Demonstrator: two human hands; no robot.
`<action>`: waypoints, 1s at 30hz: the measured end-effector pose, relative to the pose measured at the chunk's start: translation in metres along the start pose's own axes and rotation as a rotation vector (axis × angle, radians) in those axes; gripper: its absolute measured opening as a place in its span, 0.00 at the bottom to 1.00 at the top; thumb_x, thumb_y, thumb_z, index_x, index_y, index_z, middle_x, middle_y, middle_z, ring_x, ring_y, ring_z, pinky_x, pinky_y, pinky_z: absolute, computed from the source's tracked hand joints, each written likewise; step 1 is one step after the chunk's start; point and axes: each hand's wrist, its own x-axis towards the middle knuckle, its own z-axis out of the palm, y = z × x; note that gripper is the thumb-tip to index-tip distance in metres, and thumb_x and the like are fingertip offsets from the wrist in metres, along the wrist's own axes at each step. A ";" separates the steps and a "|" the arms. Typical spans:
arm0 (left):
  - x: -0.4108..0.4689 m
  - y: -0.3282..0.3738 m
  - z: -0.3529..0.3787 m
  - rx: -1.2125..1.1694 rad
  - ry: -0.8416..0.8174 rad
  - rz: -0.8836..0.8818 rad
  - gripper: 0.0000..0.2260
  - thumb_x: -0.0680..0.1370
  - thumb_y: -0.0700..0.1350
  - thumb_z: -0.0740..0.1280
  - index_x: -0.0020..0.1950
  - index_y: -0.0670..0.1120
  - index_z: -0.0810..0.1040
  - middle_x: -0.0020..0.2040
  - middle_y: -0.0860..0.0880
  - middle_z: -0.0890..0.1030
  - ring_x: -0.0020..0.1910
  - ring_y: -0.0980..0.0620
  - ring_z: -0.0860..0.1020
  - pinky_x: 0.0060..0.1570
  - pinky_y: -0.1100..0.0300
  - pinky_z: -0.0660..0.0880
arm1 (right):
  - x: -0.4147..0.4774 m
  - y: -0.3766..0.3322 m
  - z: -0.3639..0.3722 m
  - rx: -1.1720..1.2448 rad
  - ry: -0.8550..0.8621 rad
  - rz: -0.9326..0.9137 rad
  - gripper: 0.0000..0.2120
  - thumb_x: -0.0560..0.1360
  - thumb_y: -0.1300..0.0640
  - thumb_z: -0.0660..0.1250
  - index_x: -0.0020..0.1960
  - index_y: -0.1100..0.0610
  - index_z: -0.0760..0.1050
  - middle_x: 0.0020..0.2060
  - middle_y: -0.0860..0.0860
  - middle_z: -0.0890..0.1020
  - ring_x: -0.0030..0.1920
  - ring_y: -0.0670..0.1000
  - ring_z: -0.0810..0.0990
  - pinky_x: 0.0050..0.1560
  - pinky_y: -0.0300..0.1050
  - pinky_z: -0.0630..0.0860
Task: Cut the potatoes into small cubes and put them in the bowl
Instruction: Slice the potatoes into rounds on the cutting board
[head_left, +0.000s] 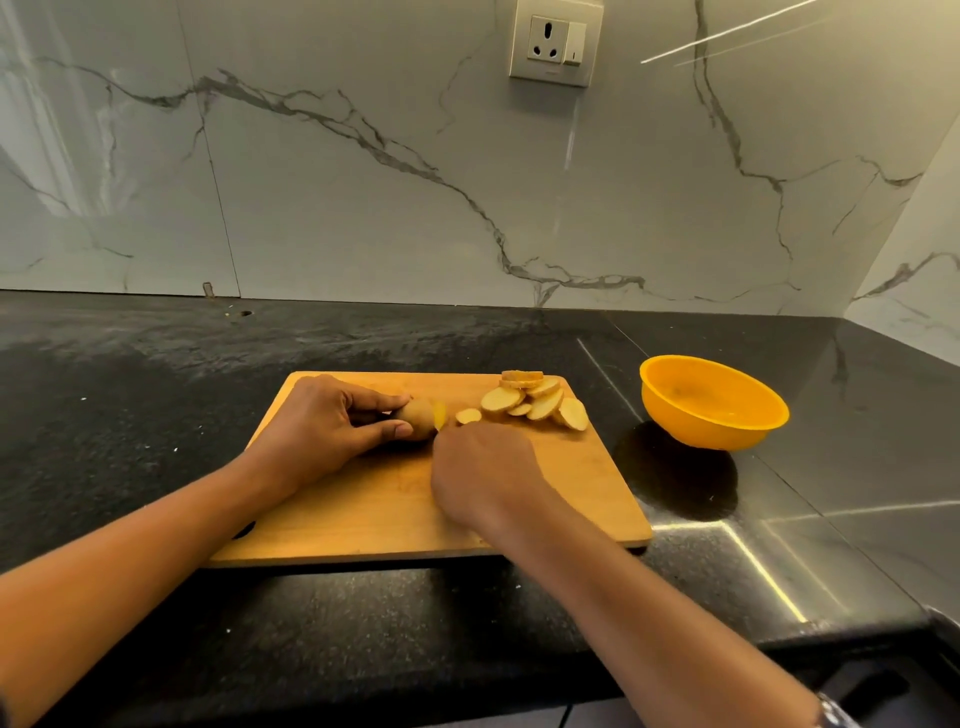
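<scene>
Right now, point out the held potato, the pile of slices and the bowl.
potato (417, 415): head view, on its brown skin, near the middle.
pile of slices (543, 404): head view, on a middle slice's pale cut face.
bowl (701, 434): head view, on its front outer wall.

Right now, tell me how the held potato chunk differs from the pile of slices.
The potato chunk is one thick piece, mostly brown skin; the pile of slices is thin rounds showing pale flesh. The left hand grips the potato chunk; the pile of slices lies loose and overlapping. Both lie on the cutting board, not yet cubed.
</scene>
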 end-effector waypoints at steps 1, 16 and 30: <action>0.000 0.000 -0.001 -0.002 0.002 -0.006 0.20 0.64 0.51 0.74 0.54 0.48 0.82 0.45 0.63 0.79 0.48 0.69 0.78 0.47 0.76 0.72 | -0.004 0.001 0.001 0.011 -0.003 0.004 0.13 0.81 0.58 0.55 0.61 0.59 0.73 0.57 0.56 0.78 0.56 0.56 0.77 0.50 0.49 0.73; 0.002 0.000 -0.006 -0.108 -0.074 -0.131 0.17 0.62 0.51 0.75 0.49 0.59 0.79 0.36 0.71 0.79 0.47 0.72 0.77 0.42 0.79 0.71 | -0.020 0.032 0.006 0.210 0.059 0.199 0.14 0.82 0.51 0.53 0.56 0.54 0.75 0.47 0.50 0.77 0.49 0.51 0.76 0.46 0.46 0.73; 0.003 -0.003 -0.004 -0.105 -0.053 -0.130 0.18 0.61 0.53 0.74 0.51 0.57 0.80 0.45 0.62 0.80 0.48 0.70 0.76 0.42 0.79 0.71 | -0.024 0.020 0.003 0.218 0.163 0.099 0.15 0.82 0.48 0.52 0.56 0.54 0.74 0.42 0.49 0.74 0.42 0.49 0.73 0.30 0.40 0.63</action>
